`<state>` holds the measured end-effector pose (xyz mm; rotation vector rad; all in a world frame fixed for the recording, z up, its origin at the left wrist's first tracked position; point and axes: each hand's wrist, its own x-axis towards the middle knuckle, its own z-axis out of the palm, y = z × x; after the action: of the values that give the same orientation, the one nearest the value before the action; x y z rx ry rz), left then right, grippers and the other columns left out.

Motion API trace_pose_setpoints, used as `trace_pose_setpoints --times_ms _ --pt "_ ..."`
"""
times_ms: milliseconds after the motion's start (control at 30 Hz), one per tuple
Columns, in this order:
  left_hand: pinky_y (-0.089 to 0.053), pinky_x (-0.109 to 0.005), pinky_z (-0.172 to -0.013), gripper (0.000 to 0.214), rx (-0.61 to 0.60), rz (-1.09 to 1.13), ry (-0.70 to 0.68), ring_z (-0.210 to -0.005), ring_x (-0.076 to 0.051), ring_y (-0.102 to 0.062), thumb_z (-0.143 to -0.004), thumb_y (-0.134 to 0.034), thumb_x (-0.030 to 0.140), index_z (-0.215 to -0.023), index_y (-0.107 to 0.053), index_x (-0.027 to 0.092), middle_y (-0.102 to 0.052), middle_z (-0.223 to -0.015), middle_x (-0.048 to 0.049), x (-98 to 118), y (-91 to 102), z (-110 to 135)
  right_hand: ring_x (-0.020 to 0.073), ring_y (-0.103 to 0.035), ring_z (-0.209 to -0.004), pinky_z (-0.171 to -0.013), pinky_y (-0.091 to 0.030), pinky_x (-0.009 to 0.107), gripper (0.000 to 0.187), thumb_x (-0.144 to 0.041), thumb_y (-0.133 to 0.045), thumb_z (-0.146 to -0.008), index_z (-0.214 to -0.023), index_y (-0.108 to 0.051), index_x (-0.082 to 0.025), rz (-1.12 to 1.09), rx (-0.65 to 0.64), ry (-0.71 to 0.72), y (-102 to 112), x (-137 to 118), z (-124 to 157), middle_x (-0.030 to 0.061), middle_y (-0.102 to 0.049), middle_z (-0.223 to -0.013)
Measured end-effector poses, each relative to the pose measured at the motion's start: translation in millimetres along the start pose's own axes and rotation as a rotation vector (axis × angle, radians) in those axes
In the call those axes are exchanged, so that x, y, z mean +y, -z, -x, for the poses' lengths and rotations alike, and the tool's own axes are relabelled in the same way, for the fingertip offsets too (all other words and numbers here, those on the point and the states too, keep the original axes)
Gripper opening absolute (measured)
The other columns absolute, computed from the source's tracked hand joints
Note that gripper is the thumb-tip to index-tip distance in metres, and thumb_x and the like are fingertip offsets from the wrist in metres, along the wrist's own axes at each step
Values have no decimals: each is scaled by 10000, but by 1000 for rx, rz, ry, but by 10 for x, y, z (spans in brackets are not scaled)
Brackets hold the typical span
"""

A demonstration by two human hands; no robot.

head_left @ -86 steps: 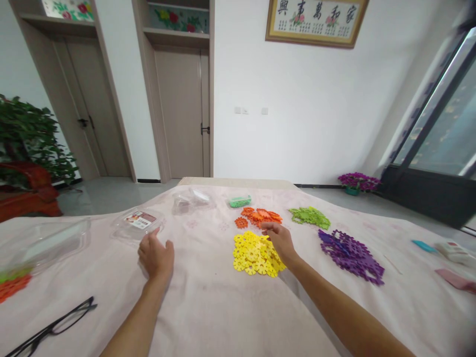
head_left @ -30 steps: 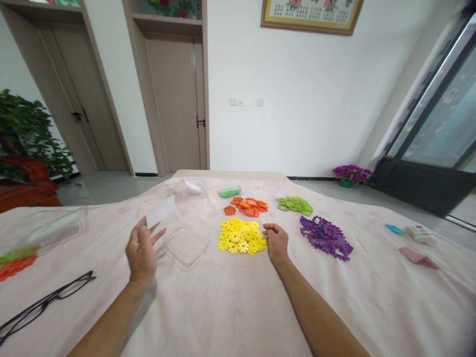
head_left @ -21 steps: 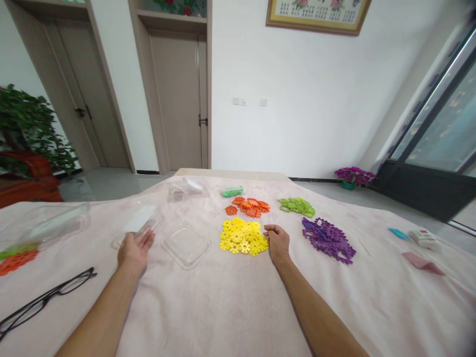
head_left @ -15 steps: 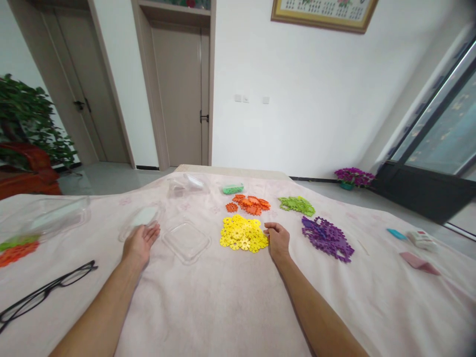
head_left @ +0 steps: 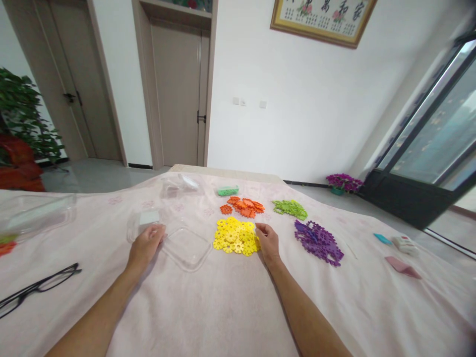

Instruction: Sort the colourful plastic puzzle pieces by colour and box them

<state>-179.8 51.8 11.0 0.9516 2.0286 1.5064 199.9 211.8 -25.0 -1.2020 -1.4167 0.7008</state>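
My left hand [head_left: 147, 244] has its fingers closed at the near right edge of a clear plastic box [head_left: 133, 224] with a pale panel in it. To the right of that hand a clear square lid [head_left: 188, 249] lies flat on the cloth. My right hand [head_left: 268, 242] rests at the right edge of a pile of yellow flower-shaped plastic pieces [head_left: 235, 236]. Its fingers are curled together, and what they may hold is hidden. Behind the yellow pile lie orange pieces [head_left: 245, 207]. Purple pieces [head_left: 319, 241] are spread right of my right hand.
Green pieces [head_left: 290, 208] and a small box of green bits [head_left: 227, 190] stand farther back. Other clear containers [head_left: 180, 186] are at the back left. Black glasses [head_left: 40, 286] lie at left. A pink cloth piece [head_left: 402, 267] and a white box [head_left: 404, 245] are at right.
My left hand's fingers have closed from an open palm, and the clear box beside it has shifted slightly right. My right hand stays beside the yellow pile. The view has tilted up slightly.
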Motion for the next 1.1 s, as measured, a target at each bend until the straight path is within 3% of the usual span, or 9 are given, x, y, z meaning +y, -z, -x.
trace_pose_setpoints --times_ms 100,200,300,367,467,600,767,967,1100 --pt "-467 -341 -701 467 -25 -308 -55 -767 -260 -686 -891 -482 630 -963 -743 250 -732 -749 -36 70 10 162 292 -616 -1183 -1052 -450 483 474 -465 -637 -824 -1209 -706 -198 166 -134 174 -20 -45 34 119 -706 -1243" --pt "-483 -368 -732 486 -19 -468 -103 -809 -282 -691 -931 -400 614 -953 -743 270 -733 -798 -44 115 2 271 328 -440 -1422 -1178 -311 531 711 -495 -727 -796 -1437 -568 -233 361 -316 327 -58 -112 98 142 -518 -1517" --pt "-512 -415 -924 486 66 -326 -342 -1035 -277 -679 -934 -438 582 -1185 -681 244 -707 -1148 -96 80 -58 279 375 -280 -1516 -1206 -232 571 975 -581 -804 -723 -1556 -425 -244 564 -488 377 -94 -192 179 170 -322 -1641" --pt "-457 -443 -1083 553 21 -132 -491 -1281 -275 -579 -924 -492 576 -1347 -593 235 -569 -1414 -140 35 -113 244 396 -248 -1525 -1201 -207 597 1010 -638 -805 -708 -1564 -411 -273 659 -566 387 -105 -236 222 168 -294 -1653" --pt "-412 -486 -1152 627 -199 71 -442 -1454 -292 -432 -881 -599 581 -1419 -549 263 -396 -1595 -161 -4 -175 194 393 -323 -1492 -1182 -241 585 871 -637 -762 -773 -1519 -487 -282 709 -577 415 -98 -272 252 170 -370 -1618" --pt "-414 -499 -1154 739 -463 229 -287 -1444 -331 -454 -774 -754 573 -1415 -576 252 -432 -1594 -176 -4 -165 164 343 -492 -1372 -1144 -328 518 637 -515 -743 -839 -1406 -612 -254 669 -502 501 -71 -279 248 157 -537 -1497" --pt "-410 -553 -1133 908 -531 248 -285 -1368 -350 -536 -701 -840 543 -1507 -496 301 -484 -1548 -190 -76 -79 122 262 -620 -1132 -1032 -422 418 312 -316 -671 -897 -1197 -723 -246 553 -442 568 -54 -269 205 88 -716 -1193" --pt "-450 -614 -1062 1189 -612 110 -269 -1135 -325 -664 -572 -873 637 -1586 -369 275 -679 -1243 -157 -152 -23 123 274 -596 -981 -911 -464 414 277 -230 -639 -877 -1136 -737 -239 563 -415 540 -64 -218 171 92 -712 -1009" --pt "-338 -608 -1161 1144 -632 107 -389 -1356 -370 -529 -514 -914 611 -1524 -474 304 -537 -1503 -176 -126 -68 157 265 -599 -1000 -919 -489 408 275 -237 -596 -890 -1129 -732 -244 419 -370 519 -78 -134 194 92 -682 -1007"
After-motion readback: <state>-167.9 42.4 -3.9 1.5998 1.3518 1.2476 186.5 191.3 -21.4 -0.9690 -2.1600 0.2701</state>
